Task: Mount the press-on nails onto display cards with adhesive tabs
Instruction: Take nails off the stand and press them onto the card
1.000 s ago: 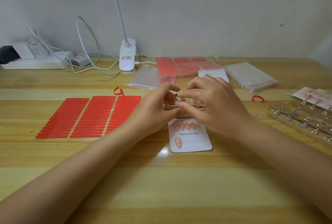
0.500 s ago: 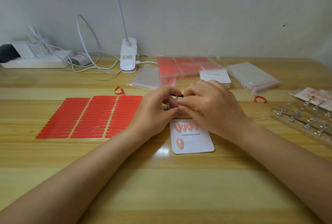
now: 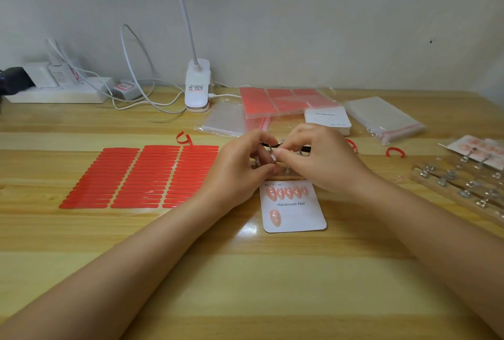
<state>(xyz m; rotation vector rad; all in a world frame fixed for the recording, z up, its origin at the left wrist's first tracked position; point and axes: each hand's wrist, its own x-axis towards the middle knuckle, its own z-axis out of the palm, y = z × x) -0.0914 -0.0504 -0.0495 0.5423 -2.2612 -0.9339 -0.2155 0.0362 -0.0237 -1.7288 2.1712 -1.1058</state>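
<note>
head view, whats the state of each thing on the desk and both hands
display card: flat on the desk, five nails in its top row, one below
left hand: fingers curled, pinching a small item at the wooden nail stand
right hand: fingers curled, pinching there too
wooden nail stand: mostly hidden by the hands
red adhesive tab sheets: flat, three side by side
blank card stack: lying unused

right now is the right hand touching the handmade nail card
Apart. The head view shows bare table between the right hand and the card.
</note>
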